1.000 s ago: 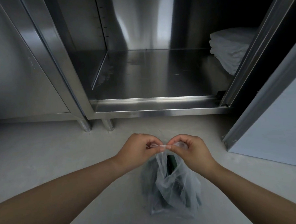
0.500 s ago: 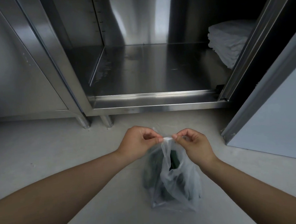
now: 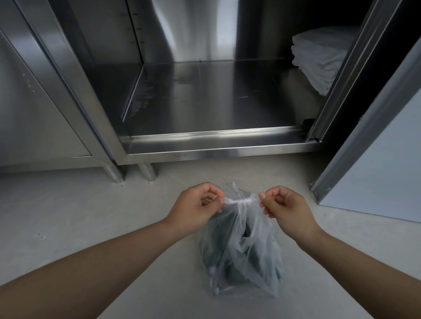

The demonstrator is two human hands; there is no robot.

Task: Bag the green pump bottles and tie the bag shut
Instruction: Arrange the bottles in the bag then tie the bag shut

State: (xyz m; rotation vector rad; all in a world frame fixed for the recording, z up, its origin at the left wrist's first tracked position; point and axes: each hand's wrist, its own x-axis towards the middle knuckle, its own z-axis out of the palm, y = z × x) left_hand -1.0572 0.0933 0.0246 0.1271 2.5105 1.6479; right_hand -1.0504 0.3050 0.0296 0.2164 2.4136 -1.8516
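Observation:
A thin translucent plastic bag (image 3: 256, 262) stands on the grey floor in front of me. Dark green pump bottles (image 3: 219, 247) show dimly through its plastic; how many I cannot tell. The bag's two handle ends are stretched sideways at the top, with a small knot (image 3: 243, 201) between them. My left hand (image 3: 197, 209) pinches the left end. My right hand (image 3: 285, 207) pinches the right end. The hands are apart, level with each other, just above the bag.
An open stainless steel cabinet (image 3: 215, 139) faces me, its low shelf bare except for a stack of folded white cloths (image 3: 321, 56) at the right. Its open door (image 3: 385, 136) juts out on the right. Two cabinet legs (image 3: 131, 174) stand at the left.
My hands, touching a second ago, have drawn apart sideways, pulling the bag's handle ends taut and tightening the knot. The view has shifted slightly.

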